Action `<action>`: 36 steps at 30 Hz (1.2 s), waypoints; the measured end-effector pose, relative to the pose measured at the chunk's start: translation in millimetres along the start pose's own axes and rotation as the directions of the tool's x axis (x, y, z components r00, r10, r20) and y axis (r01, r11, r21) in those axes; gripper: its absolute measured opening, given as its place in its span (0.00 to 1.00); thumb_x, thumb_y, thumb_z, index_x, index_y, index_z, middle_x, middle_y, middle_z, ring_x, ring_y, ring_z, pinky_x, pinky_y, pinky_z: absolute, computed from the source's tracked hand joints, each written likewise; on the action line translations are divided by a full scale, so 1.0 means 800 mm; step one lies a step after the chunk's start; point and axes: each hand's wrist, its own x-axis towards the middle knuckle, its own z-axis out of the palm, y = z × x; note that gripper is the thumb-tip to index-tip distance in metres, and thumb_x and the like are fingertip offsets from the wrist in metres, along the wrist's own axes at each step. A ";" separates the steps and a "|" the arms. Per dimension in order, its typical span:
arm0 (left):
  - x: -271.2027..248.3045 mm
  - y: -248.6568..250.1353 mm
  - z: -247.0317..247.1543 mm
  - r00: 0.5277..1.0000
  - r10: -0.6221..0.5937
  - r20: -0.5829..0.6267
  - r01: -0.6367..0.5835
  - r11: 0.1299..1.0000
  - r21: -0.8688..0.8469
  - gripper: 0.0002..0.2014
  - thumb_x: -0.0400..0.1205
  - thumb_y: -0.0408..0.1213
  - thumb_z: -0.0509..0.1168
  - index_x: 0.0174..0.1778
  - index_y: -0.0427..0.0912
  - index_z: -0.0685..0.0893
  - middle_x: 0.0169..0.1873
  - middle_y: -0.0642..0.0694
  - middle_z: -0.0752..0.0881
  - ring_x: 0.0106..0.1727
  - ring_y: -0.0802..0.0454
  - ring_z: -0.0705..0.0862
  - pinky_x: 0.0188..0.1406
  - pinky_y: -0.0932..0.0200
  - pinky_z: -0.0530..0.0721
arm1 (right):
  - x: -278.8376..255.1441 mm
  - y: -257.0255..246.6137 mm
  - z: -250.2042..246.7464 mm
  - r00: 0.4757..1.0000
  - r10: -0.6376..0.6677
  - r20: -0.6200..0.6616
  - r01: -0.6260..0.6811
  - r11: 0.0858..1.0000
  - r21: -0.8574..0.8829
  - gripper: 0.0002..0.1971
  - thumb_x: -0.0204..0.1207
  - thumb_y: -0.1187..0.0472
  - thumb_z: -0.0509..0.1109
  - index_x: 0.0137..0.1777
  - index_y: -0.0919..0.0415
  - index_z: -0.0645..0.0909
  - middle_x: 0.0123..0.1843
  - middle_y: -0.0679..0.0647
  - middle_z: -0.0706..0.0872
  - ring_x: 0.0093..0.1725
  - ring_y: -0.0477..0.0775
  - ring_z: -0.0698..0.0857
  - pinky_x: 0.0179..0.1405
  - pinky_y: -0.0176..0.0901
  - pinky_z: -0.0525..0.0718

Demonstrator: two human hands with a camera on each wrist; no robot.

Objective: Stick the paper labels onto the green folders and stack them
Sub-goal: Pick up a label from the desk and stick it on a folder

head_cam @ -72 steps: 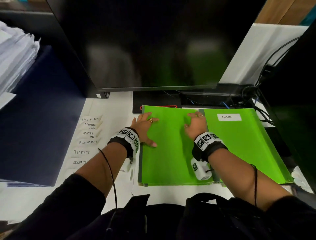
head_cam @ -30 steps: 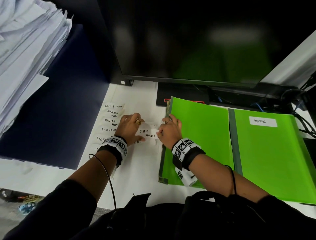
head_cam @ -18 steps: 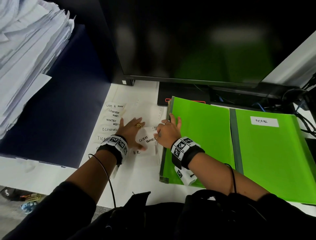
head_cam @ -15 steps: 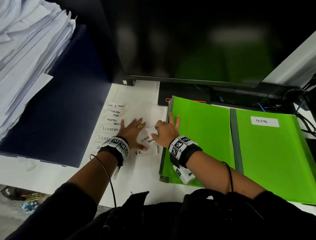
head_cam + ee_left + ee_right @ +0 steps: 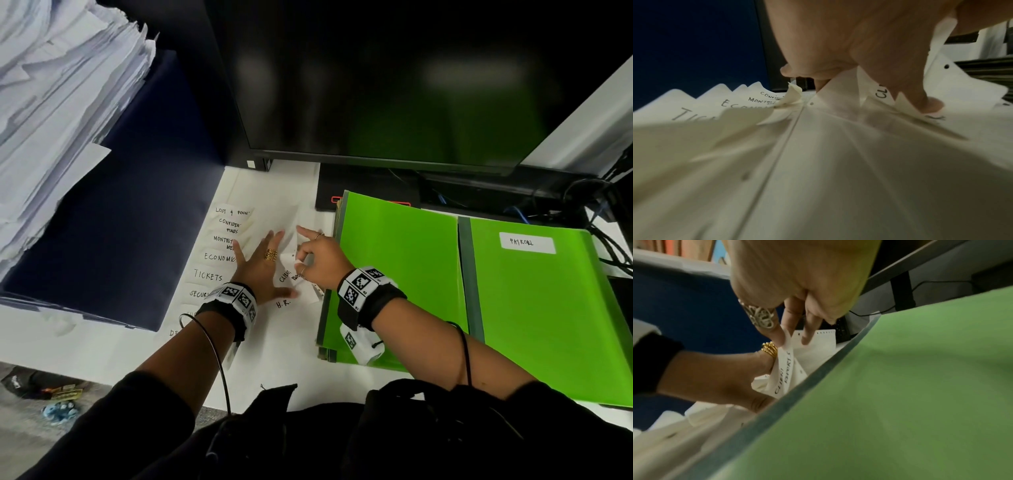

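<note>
A white label sheet (image 5: 212, 274) with handwritten labels lies left of a stack of green folders (image 5: 397, 270). My left hand (image 5: 263, 267) lies flat on the sheet with straight fingers, pressing it down. My right hand (image 5: 317, 260) pinches the "CLIENT REPORTS" label (image 5: 289, 274) and lifts its end off the sheet; the same label (image 5: 784, 369) curls upward in the right wrist view. A second green folder (image 5: 548, 308) lies to the right and bears a "PAYROLL" label (image 5: 526, 242). The lifted label (image 5: 882, 92) stands beside my left thumb.
A dark monitor (image 5: 394, 78) stands behind the folders, with cables (image 5: 609, 246) at the far right. A dark blue folder (image 5: 113, 222) and a tall pile of white papers (image 5: 58, 96) sit on the left. The desk's front edge runs near my body.
The right hand moved from the folder stack to the label sheet and took hold of the "CLIENT REPORTS" label, which now peels upward. The left hand flattened onto the sheet.
</note>
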 end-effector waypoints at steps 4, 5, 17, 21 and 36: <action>0.006 0.004 -0.003 0.999 0.019 -0.046 -0.024 0.995 -0.100 0.65 0.63 0.63 0.74 0.82 0.50 0.33 0.82 0.49 0.36 0.84 0.51 0.51 0.75 0.35 0.29 | -0.001 0.004 -0.009 0.999 -0.029 0.027 0.031 0.998 -0.056 0.03 0.70 0.70 0.73 0.38 0.71 0.86 0.80 0.63 0.66 0.75 0.58 0.74 0.83 0.45 0.44; 0.009 0.005 -0.006 0.999 0.022 -0.043 -0.026 0.996 -0.089 0.63 0.64 0.63 0.74 0.82 0.49 0.35 0.82 0.50 0.35 0.84 0.51 0.48 0.76 0.35 0.29 | 0.001 0.008 -0.011 1.000 -0.008 -0.010 0.007 0.997 -0.080 0.04 0.71 0.68 0.72 0.40 0.70 0.87 0.80 0.62 0.65 0.77 0.58 0.72 0.82 0.43 0.46; 0.054 0.013 -0.032 0.974 -0.037 0.225 -0.034 0.951 0.307 0.66 0.54 0.74 0.70 0.81 0.60 0.38 0.82 0.45 0.34 0.82 0.42 0.32 0.70 0.27 0.27 | 0.020 0.034 -0.033 0.899 0.287 -0.332 -0.320 0.946 -0.048 0.06 0.74 0.61 0.70 0.42 0.59 0.88 0.44 0.54 0.91 0.50 0.58 0.87 0.55 0.51 0.83; 0.064 0.032 -0.051 0.976 0.022 0.217 -0.063 0.981 0.183 0.65 0.56 0.69 0.75 0.82 0.58 0.42 0.82 0.46 0.36 0.82 0.41 0.33 0.72 0.26 0.32 | 0.017 0.046 -0.047 0.849 0.359 -0.386 -0.345 0.932 0.109 0.07 0.76 0.64 0.69 0.47 0.64 0.88 0.42 0.59 0.89 0.42 0.52 0.83 0.44 0.40 0.81; 0.115 0.166 -0.054 0.985 0.014 -0.173 -0.106 0.840 -0.532 0.10 0.80 0.35 0.68 0.49 0.30 0.83 0.49 0.46 0.86 0.47 0.47 0.84 0.47 0.62 0.76 | -0.028 0.126 -0.129 0.712 0.510 -0.483 -0.444 0.859 0.254 0.11 0.80 0.64 0.66 0.58 0.70 0.82 0.50 0.61 0.88 0.53 0.61 0.84 0.46 0.39 0.75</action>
